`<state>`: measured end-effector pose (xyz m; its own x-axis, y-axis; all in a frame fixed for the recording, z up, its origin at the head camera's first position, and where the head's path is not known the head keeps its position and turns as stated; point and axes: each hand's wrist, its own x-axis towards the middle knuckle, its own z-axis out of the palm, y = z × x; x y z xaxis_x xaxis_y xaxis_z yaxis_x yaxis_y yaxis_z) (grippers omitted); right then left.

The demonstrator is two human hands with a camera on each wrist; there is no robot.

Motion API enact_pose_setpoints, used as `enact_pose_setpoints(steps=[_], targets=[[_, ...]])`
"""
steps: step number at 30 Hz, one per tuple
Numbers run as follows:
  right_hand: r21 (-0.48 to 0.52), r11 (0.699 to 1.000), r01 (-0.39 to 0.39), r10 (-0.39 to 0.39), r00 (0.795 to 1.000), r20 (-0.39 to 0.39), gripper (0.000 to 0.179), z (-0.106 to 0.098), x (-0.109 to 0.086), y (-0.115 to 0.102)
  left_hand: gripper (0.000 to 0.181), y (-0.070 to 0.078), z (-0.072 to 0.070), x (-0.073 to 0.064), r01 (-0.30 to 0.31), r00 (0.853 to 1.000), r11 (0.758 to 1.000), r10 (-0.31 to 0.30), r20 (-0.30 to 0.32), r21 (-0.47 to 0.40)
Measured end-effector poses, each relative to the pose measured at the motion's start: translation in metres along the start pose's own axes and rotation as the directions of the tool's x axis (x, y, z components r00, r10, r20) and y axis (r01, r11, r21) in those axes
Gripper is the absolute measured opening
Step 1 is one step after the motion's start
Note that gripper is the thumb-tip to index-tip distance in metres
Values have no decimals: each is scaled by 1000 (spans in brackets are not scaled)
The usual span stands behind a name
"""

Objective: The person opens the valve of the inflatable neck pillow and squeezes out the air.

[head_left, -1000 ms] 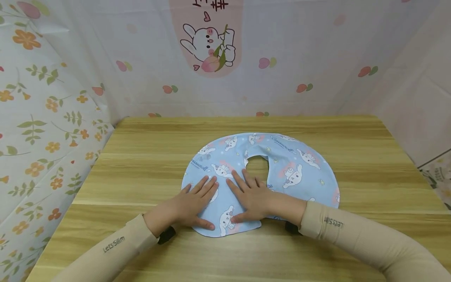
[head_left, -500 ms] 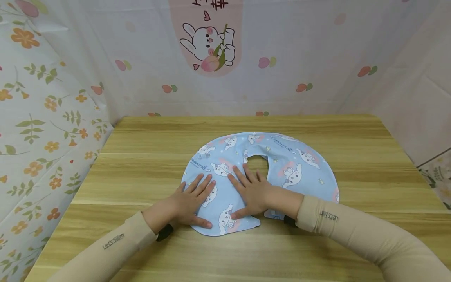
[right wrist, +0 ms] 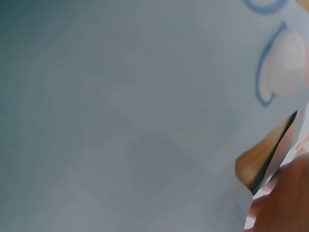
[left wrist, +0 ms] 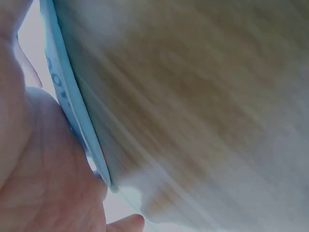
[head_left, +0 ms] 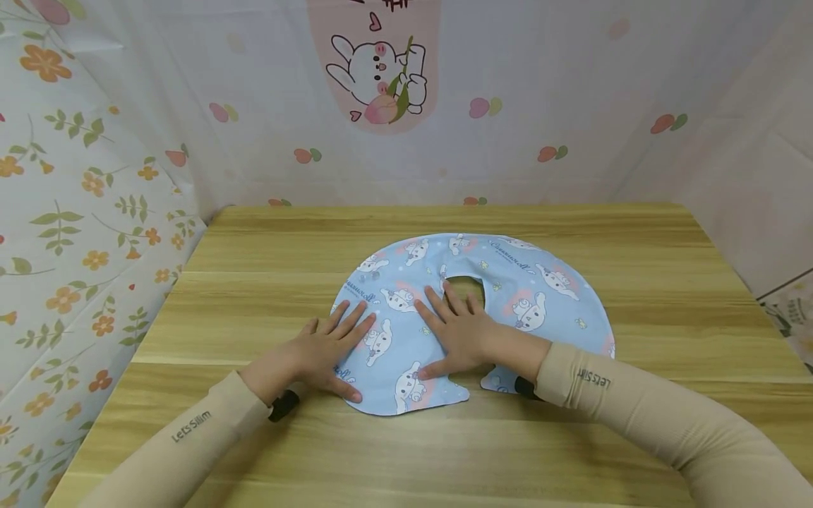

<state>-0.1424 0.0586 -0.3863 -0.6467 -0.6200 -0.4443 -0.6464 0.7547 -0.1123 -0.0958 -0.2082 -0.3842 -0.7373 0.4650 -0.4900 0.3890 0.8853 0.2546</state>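
Note:
A light-blue C-shaped cloth bib point(head_left: 406, 339), printed with white long-eared cartoon figures, lies flat on the wooden table point(head_left: 254, 303). My left hand point(head_left: 320, 356) rests at its lower left edge, fingers spread on the cloth. My right hand point(head_left: 466, 339) lies spread on the left lobe, close to the round neck opening; its fingertips reach the hole's rim. In the left wrist view, the bib's thin edge point(left wrist: 72, 101) runs beside my palm point(left wrist: 53, 169). Blue cloth fills most of the right wrist view, with part of my right hand point(right wrist: 285, 203) at the lower right.
A white printed cloth backdrop point(head_left: 540, 85) with a rabbit picture hangs behind the table. Floral cloth point(head_left: 95, 212) hangs along the left side. Bare wood surrounds the bib. Dark straps point(head_left: 284, 406) show at the wrists.
My left hand has slid left and slightly away from me, to the bib's edge, uncovering more of the print. My right hand has barely shifted. The bib's two ends now show a gap between them.

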Motion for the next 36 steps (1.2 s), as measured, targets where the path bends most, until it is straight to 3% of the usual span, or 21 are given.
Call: enact_pose_setpoints(steps=[7, 10, 12, 14, 17, 19, 20, 24, 29, 36], targets=[[19, 1000, -10, 10, 1000, -21, 114, -1, 0, 2, 128, -10, -2, 1, 44, 999, 999, -45, -13, -26], [24, 1000, 12, -9, 996, -87, 106, -1, -1, 1, 119, -16, -4, 1, 8, 998, 999, -10, -57, -47], [23, 998, 51, -47, 986, -162, 95, -2, -2, 0, 109, -19, -6, 2, -45, 992, 997, 38, -120, -57], [31, 993, 110, -99, 964, -248, 81, -3, -1, -2, 99, -22, -9, 3, -112, 974, 993, 100, -201, -47], [47, 977, 206, -179, 927, -329, 57, -8, 0, -6, 86, -22, -12, 5, -210, 935, 977, 191, -299, -33], [64, 962, 264, -227, 912, -342, 44, -11, 0, -8, 81, -21, -14, 6, -249, 918, 968, 229, -325, -20], [72, 956, 285, -246, 909, -337, 38, -12, 1, -9, 81, -19, -15, 6, -259, 916, 966, 239, -323, -19], [136, 930, 342, -300, 918, -262, 24, -17, 3, -13, 86, -15, -14, 7, -242, 933, 970, 229, -277, -14], [201, 907, 369, -337, 925, -178, 26, -15, 7, -15, 94, -15, -11, 7, -187, 958, 982, 176, -227, -26], [164, 924, 345, -318, 933, -170, 44, -15, 15, -14, 98, -18, -10, 6, -165, 971, 984, 151, -183, -61]])
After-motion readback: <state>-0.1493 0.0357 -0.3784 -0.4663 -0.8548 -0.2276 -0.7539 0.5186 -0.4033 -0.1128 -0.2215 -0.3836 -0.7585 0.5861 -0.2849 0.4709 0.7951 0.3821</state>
